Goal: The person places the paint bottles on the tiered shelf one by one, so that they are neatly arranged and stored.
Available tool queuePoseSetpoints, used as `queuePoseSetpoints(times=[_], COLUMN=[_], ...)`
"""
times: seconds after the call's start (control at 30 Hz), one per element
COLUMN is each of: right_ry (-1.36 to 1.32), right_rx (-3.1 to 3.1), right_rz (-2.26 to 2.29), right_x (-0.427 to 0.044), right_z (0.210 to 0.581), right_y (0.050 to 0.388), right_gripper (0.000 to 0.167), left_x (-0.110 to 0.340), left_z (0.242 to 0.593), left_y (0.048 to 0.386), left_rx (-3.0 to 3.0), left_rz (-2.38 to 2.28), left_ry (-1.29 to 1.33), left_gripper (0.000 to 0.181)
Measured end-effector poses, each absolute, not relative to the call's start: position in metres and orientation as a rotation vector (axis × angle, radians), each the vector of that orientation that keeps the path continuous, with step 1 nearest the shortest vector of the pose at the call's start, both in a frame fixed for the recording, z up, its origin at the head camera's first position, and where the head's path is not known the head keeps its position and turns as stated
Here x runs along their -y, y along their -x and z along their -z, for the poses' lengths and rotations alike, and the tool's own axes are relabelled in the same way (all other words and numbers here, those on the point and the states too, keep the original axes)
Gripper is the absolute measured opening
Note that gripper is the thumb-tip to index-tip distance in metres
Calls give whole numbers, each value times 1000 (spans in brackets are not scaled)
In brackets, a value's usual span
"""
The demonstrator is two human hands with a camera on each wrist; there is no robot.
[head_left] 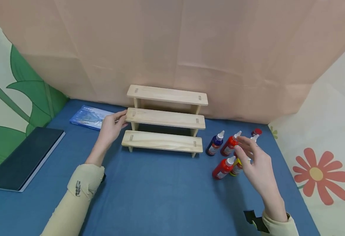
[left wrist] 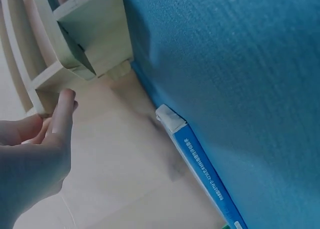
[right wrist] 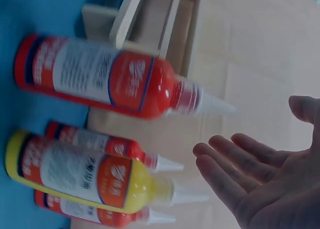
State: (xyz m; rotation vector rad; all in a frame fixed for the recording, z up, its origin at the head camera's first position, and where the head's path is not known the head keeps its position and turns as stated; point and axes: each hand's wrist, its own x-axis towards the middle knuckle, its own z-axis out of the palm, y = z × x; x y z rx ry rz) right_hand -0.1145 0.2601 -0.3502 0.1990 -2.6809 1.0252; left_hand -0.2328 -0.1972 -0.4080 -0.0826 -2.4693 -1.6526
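Observation:
A three-step wooden display stand [head_left: 164, 118] stands at the back of the blue-covered table. My left hand [head_left: 111, 127] pinches the left end of its middle step; in the left wrist view the thumb and fingers [left wrist: 62, 116] meet that edge. Over at the right, my right hand [head_left: 258, 165] hovers above a group of small bottles with pointed white nozzles. Among them are a dark blue bottle [head_left: 214, 146], a front red bottle [head_left: 221, 169], another red bottle [head_left: 228, 146] and a yellow bottle [right wrist: 80, 171]. The right fingers look relaxed and hold nothing; they partly hide the group.
A blue flat box [head_left: 90, 117] lies left of the stand. Farther left is a dark green book-like pad [head_left: 25, 157]. A red round cap [head_left: 256, 131] shows behind the bottles. A pinkish-beige cloth [head_left: 172, 49] hangs behind the table.

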Motion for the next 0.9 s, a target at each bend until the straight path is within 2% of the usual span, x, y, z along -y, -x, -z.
queuePoseSetpoints(times=[0.9], right_ry=[-80], right_rx=[2795], right_rz=[-998], right_x=[-255], right_z=[393], right_y=[113], right_gripper=[61], left_x=[198], left_z=[406], left_y=[232], left_rx=[2423], left_rz=[1751], left_ry=[88], left_gripper=[43])
